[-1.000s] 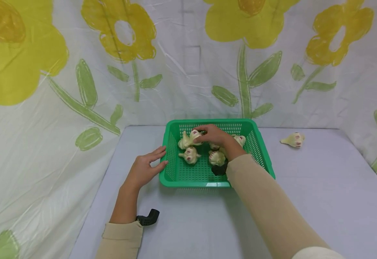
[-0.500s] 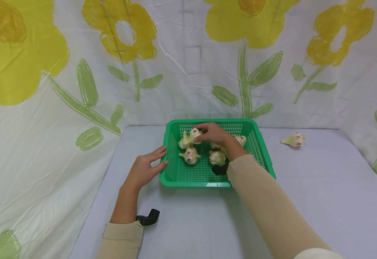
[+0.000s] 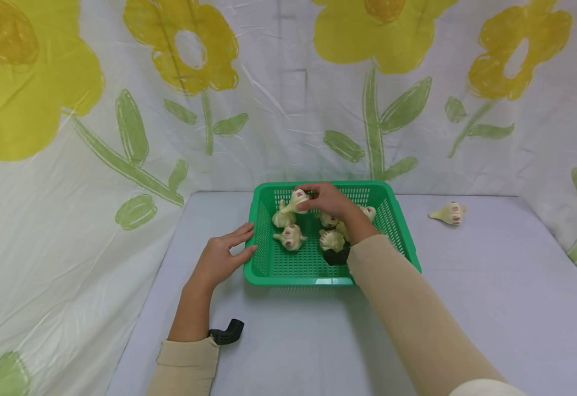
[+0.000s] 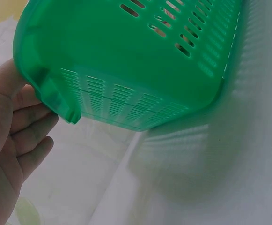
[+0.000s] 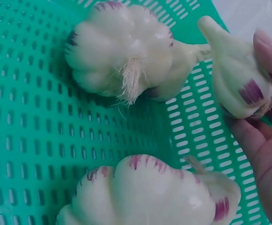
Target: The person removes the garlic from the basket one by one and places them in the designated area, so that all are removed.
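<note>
In the head view, a rectangular green perforated plastic basket (image 3: 295,282) holds several cream, purple-streaked garlic bulbs (image 3: 290,238). Over its far-left part, the right hand (image 3: 330,201) grips a cream, long-necked garlic bulb (image 3: 298,201). The left hand (image 3: 221,256) lies with fingers extended at the left rim. Another purple-marked bulb (image 3: 451,213) rests outside on the pale tabletop (image 3: 288,341).

The left wrist view shows those relaxed fingers at the rim.

The right wrist view shows thumb and fingers pinching the held bulb, others lying inside.

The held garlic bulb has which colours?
The garlic bulb: cream with purple streaks, best seen in the right wrist view.
</note>
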A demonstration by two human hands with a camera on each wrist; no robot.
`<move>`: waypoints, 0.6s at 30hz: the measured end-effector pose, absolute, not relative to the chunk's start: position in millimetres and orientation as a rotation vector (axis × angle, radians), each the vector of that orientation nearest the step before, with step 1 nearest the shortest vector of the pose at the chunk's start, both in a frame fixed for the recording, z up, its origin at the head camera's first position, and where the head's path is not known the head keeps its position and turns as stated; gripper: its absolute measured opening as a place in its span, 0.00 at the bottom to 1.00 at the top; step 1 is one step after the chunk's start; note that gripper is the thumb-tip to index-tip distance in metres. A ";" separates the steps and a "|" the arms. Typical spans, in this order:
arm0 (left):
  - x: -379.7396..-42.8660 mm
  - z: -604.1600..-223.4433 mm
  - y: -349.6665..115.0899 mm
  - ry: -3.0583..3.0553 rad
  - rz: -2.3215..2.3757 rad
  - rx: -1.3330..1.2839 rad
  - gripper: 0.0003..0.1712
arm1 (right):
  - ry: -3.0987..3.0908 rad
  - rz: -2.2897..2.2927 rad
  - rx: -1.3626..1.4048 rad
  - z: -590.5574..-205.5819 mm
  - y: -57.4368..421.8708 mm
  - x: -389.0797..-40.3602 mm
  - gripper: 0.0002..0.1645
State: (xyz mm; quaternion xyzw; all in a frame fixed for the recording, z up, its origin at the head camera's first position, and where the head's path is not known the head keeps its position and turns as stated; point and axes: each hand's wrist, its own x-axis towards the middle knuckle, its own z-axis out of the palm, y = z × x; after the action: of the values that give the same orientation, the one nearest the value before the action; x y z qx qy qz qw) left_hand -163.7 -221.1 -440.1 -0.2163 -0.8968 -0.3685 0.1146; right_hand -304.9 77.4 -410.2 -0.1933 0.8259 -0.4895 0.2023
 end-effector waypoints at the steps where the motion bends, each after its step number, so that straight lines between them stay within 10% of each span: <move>1: -163.6 -440.1 -221.3 -2.631 -1.081 -0.632 0.27 | 2.303 -1.372 -0.540 -409.5 77.0 -304.4 0.38; 18: -163.9 -439.7 -221.8 -2.616 -1.090 -0.638 0.26 | 2.287 -1.369 -0.557 -391.8 77.7 -297.5 0.39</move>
State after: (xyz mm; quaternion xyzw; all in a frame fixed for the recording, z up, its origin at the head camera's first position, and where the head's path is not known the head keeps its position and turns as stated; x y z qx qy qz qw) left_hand -163.9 -221.8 -439.7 -0.2181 -0.8942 -0.3726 0.1181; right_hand -297.5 77.7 -391.8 -0.2002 0.8215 -0.4918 0.2077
